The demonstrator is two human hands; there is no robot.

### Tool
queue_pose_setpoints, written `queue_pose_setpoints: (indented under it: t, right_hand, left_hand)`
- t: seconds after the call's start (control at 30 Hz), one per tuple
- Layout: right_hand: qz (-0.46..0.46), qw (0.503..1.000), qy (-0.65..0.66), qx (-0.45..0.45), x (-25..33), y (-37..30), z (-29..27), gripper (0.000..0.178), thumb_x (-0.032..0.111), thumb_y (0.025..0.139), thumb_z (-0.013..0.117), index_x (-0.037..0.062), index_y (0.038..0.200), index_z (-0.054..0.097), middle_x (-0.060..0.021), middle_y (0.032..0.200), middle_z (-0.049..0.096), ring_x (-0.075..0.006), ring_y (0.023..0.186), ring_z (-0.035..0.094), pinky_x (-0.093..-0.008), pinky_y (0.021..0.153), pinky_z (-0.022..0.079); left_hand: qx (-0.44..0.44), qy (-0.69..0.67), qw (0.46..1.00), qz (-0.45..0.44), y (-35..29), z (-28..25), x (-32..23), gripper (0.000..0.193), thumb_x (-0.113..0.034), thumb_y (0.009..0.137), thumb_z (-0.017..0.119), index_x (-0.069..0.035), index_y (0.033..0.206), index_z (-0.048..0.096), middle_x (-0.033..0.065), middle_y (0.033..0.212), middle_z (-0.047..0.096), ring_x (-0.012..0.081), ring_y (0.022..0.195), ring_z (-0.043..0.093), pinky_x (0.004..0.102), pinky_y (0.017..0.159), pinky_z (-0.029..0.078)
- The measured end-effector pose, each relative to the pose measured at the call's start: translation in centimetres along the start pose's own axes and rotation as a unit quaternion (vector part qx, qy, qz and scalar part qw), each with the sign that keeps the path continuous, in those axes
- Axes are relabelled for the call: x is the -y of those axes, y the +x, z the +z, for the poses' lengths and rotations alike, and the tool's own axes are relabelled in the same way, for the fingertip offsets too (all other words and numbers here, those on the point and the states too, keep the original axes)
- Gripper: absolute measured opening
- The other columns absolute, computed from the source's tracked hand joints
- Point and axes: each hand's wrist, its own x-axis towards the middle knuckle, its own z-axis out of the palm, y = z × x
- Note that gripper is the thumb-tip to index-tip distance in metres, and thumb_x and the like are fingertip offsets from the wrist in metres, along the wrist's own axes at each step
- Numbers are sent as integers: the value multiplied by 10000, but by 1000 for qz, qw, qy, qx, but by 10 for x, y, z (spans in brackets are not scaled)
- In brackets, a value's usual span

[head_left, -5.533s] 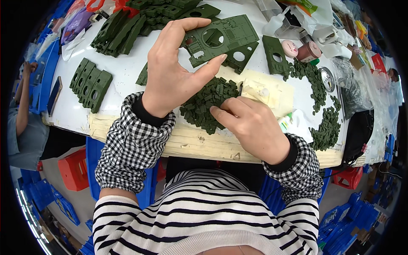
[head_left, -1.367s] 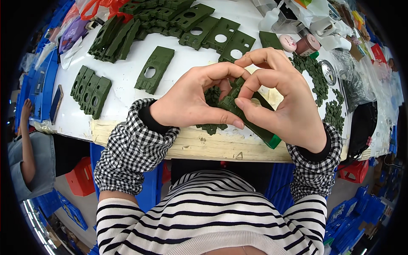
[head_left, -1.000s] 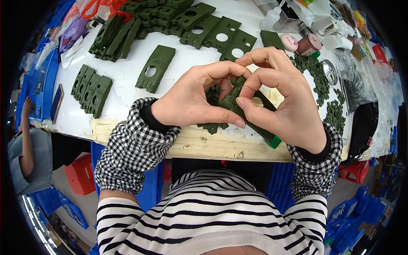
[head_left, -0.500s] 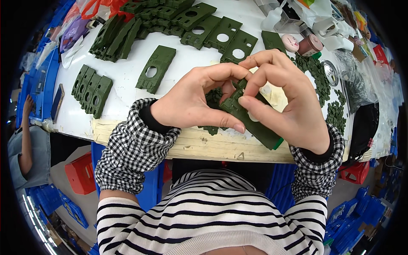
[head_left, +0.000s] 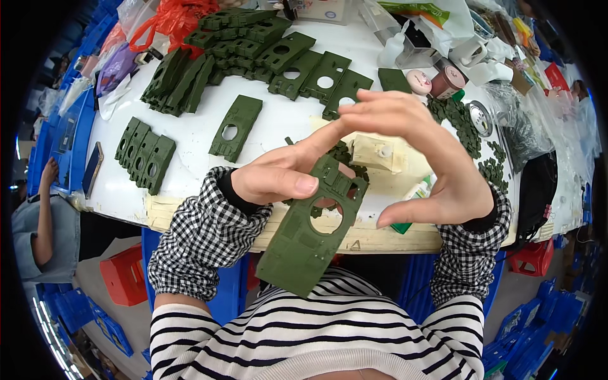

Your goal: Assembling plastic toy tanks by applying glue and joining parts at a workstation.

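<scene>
The left grip (head_left: 273, 179) pinched a dark-green plate (head_left: 294, 247) near its far end, thumb on top; the plate, pierced by a round hole, slanted over the pale front edge of the surface (head_left: 196, 142). The right grip (head_left: 451, 168) was released, its fingers curved and its thumb apart, just beside the plate. Farther out lay a white bottle (head_left: 418, 190), a single similar plate (head_left: 239, 115), a row of smaller-looking plates (head_left: 144, 155) and a large green pile (head_left: 247, 44) near a red bag (head_left: 168, 25).
</scene>
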Motion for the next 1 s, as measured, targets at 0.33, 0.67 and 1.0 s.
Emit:
queue_pose_setpoints:
  t: [0.33,0.67,1.0]
  right_hand:
    - [2,988,-40,-149,5,3,21,562,250,613,902,46,1071,648,-72,1041,651,-263,1007,565,-378,894,445]
    - [121,950,-180,-223,14,-31,29,507,301,724,834,-15,1054,615,-121,943,629,-278,918,584,-351,785,477]
    - [451,723,-478,-211,-21,-170,-34,104,106,822,684,12,856,712,-150,799,657,-329,750,653,-407,687,523]
  left_hand:
    - [-50,8,995,82,13,-12,12,914,-290,843,710,-65,1542,164,132,1377,465,218,1182,538,389,978,474]
    - [-166,157,962,152,16,-5,18,872,-338,779,832,-59,1408,296,162,1254,570,319,1092,629,441,940,540]
    - [-161,110,963,188,15,-9,20,718,-181,798,805,12,1369,415,143,1301,523,247,1146,588,409,985,508]
